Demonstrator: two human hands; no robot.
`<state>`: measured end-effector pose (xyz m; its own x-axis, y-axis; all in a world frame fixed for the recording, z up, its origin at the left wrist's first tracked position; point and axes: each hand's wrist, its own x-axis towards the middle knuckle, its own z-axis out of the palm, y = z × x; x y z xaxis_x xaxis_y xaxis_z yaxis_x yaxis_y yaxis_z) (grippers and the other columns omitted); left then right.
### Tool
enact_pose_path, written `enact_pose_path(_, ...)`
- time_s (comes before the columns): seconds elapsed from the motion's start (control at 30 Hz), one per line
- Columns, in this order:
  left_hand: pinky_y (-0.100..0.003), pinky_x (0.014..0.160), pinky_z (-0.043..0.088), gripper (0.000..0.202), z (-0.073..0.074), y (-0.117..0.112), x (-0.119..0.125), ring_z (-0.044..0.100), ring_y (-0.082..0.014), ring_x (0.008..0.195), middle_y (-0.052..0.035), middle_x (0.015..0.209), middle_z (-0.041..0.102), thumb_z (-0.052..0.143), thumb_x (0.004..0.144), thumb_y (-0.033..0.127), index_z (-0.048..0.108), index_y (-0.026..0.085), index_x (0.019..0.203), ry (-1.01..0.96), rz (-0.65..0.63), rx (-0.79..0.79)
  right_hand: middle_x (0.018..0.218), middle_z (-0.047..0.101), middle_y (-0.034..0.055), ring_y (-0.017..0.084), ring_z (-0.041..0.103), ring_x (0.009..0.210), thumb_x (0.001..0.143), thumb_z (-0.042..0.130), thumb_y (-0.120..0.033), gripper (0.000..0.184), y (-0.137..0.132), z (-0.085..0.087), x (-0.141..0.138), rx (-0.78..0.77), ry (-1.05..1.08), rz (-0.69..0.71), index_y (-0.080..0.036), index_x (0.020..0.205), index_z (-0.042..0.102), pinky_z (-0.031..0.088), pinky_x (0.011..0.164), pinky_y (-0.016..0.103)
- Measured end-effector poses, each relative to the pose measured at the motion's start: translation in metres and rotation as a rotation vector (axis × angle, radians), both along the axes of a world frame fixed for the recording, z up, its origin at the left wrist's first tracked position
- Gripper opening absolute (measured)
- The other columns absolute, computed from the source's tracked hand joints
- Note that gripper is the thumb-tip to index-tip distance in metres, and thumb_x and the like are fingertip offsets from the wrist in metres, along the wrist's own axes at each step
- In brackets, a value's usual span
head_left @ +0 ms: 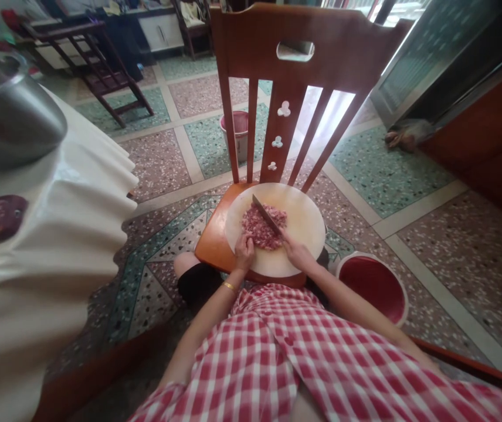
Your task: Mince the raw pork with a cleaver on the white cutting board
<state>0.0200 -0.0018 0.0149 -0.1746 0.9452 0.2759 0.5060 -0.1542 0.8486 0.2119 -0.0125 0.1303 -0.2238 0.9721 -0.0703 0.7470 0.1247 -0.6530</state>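
Note:
A round pale cutting board [304, 220] lies on the seat of a wooden chair [216, 240] in front of me. A heap of minced red meat [260, 225] sits on the board. My right hand [295, 253] grips the handle of a knife [266, 214], whose blade rests across the meat, pointing up and left. My left hand [244, 252], fingers curled, rests on the board against the near left edge of the meat. A gold bangle is on my left wrist.
A red bucket [372, 284] stands on the tiled floor to the right of the chair, and a pink bucket [238, 132] stands behind it. A table with a white cloth [57, 234] and a metal pot [9, 117] is at the left.

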Motion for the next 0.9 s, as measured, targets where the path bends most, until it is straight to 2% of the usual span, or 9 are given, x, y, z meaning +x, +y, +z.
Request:
enact_pose_path(0.1, -0.03, 0.085, 0.045, 0.018, 0.001, 0.0, 0.0, 0.057, -0.0161, 0.089, -0.0053, 0.088, 0.061, 0.038, 0.085, 0.02, 0.056, 0.019, 0.088, -0.024, -0.02, 0.003, 0.124, 0.057, 0.0062, 0.024, 0.057, 0.107, 0.092, 0.034, -0.028, 0.047, -0.002, 0.003, 0.003, -0.035, 0.013, 0.025, -0.026, 0.139, 0.034, 0.046, 0.089, 0.038)
enact_pose_path(0.2, -0.03, 0.085, 0.044, 0.018, 0.002, -0.001, 0.001, 0.057, -0.0154, 0.09, -0.0046, 0.088, 0.061, 0.038, 0.085, 0.021, 0.056, 0.019, 0.088, -0.065, -0.026, 0.005, 0.128, 0.053, 0.0054, 0.021, 0.05, 0.116, 0.092, 0.033, -0.03, 0.05, -0.004, 0.027, 0.001, 0.13, 0.12, 0.027, -0.024, 0.142, 0.026, 0.041, 0.097, 0.035)
enact_pose_path(0.27, -0.029, 0.085, 0.044, 0.019, 0.006, -0.002, 0.001, 0.057, -0.015, 0.09, -0.0045, 0.09, 0.061, 0.039, 0.086, 0.022, 0.056, 0.019, 0.089, -0.097, -0.016, -0.002, 0.129, 0.053, 0.0077, 0.021, 0.05, 0.116, 0.093, 0.031, -0.03, 0.051, -0.004, 0.031, -0.002, 0.2, 0.141, 0.01, -0.021, 0.143, 0.024, 0.041, 0.096, 0.034)
enact_pose_path(0.43, -0.027, 0.079, 0.046, 0.021, 0.023, 0.014, -0.011, 0.058, -0.0136, 0.083, -0.0042, 0.088, 0.062, 0.039, 0.087, 0.025, 0.057, 0.019, 0.095, -0.14, 0.019, -0.04, 0.119, 0.06, 0.0083, 0.024, 0.06, 0.102, 0.09, 0.037, -0.029, 0.046, -0.008, -0.012, -0.001, -0.02, 0.014, 0.016, -0.024, 0.135, 0.041, 0.048, 0.086, 0.038)
enact_pose_path(0.53, -0.028, 0.081, 0.046, 0.021, 0.033, 0.044, -0.023, 0.058, -0.0142, 0.085, -0.005, 0.091, 0.062, 0.041, 0.086, 0.025, 0.058, 0.018, 0.096, -0.078, 0.042, -0.026, 0.118, 0.061, 0.006, 0.023, 0.059, 0.104, 0.089, 0.038, -0.032, 0.045, -0.012, -0.024, 0.01, -0.057, 0.111, -0.025, -0.026, 0.133, 0.044, 0.048, 0.087, 0.037)
enact_pose_path(0.63, -0.03, 0.082, 0.046, 0.021, 0.034, 0.085, -0.034, 0.057, -0.0157, 0.087, -0.0065, 0.093, 0.061, 0.045, 0.083, 0.023, 0.059, 0.017, 0.098, 0.036, 0.062, -0.033, 0.096, 0.068, 0.005, 0.019, 0.064, 0.084, 0.089, 0.039, -0.037, 0.047, -0.02, -0.015, 0.025, -0.087, 0.302, -0.095, -0.024, 0.133, 0.044, 0.051, 0.075, 0.031)
enact_pose_path(0.7, -0.033, 0.084, 0.045, 0.022, 0.029, 0.112, -0.04, 0.056, -0.0177, 0.089, -0.0077, 0.095, 0.061, 0.05, 0.08, 0.022, 0.059, 0.016, 0.099, 0.149, 0.066, -0.039, 0.068, 0.063, 0.0011, 0.015, 0.059, 0.058, 0.088, 0.04, -0.04, 0.05, -0.027, -0.008, 0.033, -0.163, 0.433, -0.187, -0.02, 0.134, 0.043, 0.05, 0.056, 0.026)
enact_pose_path(0.77, -0.036, 0.088, 0.043, 0.024, 0.021, 0.138, -0.044, 0.055, -0.0207, 0.093, -0.0092, 0.097, 0.06, 0.055, 0.075, 0.021, 0.059, 0.016, 0.098, 0.268, 0.067, -0.045, 0.052, 0.05, -0.0043, 0.011, 0.046, 0.042, 0.087, 0.042, -0.043, 0.055, -0.035, -0.004, 0.038, -0.247, 0.582, -0.291, -0.016, 0.136, 0.039, 0.041, 0.041, 0.021)
enact_pose_path(0.9, -0.038, 0.086, 0.042, 0.02, 0.004, 0.18, -0.048, 0.055, -0.0246, 0.09, -0.0111, 0.086, 0.062, 0.059, 0.068, 0.021, 0.062, 0.014, 0.087, 0.333, 0.055, -0.078, 0.051, 0.043, -0.0078, 0.008, 0.035, 0.034, 0.083, 0.046, -0.046, 0.065, -0.047, -0.01, 0.048, -0.353, 0.757, -0.458, -0.017, 0.139, 0.031, 0.03, 0.033, 0.019)
